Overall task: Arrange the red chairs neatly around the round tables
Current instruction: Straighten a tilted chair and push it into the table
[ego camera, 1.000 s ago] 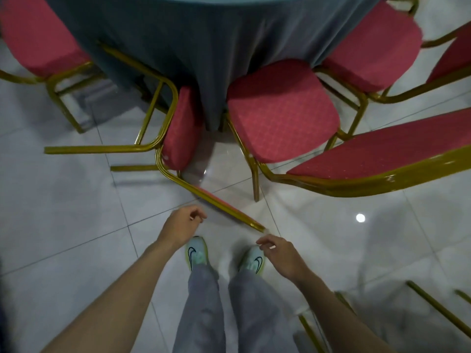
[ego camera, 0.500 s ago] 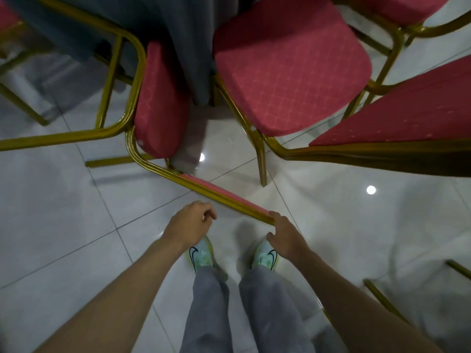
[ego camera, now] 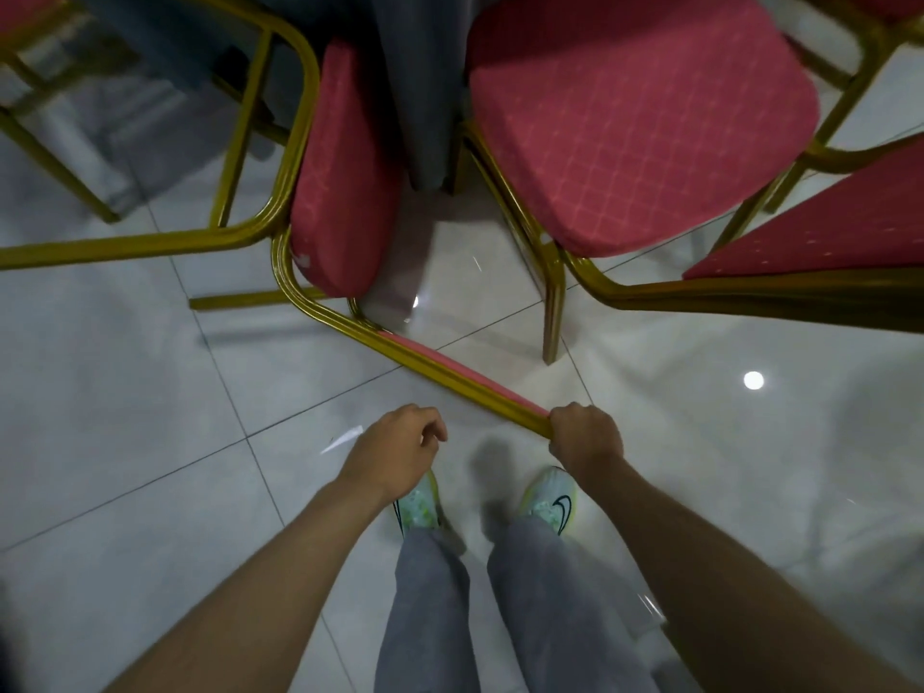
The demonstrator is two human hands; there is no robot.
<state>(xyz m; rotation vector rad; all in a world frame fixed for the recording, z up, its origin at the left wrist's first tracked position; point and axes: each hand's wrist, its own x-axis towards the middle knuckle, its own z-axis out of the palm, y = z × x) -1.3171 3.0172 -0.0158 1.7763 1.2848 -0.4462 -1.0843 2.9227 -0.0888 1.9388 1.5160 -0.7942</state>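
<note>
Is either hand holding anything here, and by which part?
The right hand grips the tipped red chair by the gold rim of its backrest, at the near end. The left hand holds nothing.

- Right hand (ego camera: 585, 435) grips near end of gold back rail (ego camera: 450, 377) of tipped chair.
- Rail runs diagonally away, ahead-left, and bars straight reach forward for both hands.
- Left hand (ego camera: 400, 445) loose, just short of rail, not touching.
- Left of left hand: wide bare floor tile (ego camera: 125, 392), free passage.
- Beyond rail: small floor gap, hemmed by tipped seat (ego camera: 345, 167) on left, hanging tablecloth (ego camera: 415, 92) ahead, upright chair (ego camera: 635, 117) with its leg on right.
- Ahead-right of right hand: that chair's backrest (ego camera: 825, 247) stretches across.
- Directly right of right hand: open tile.
</note>
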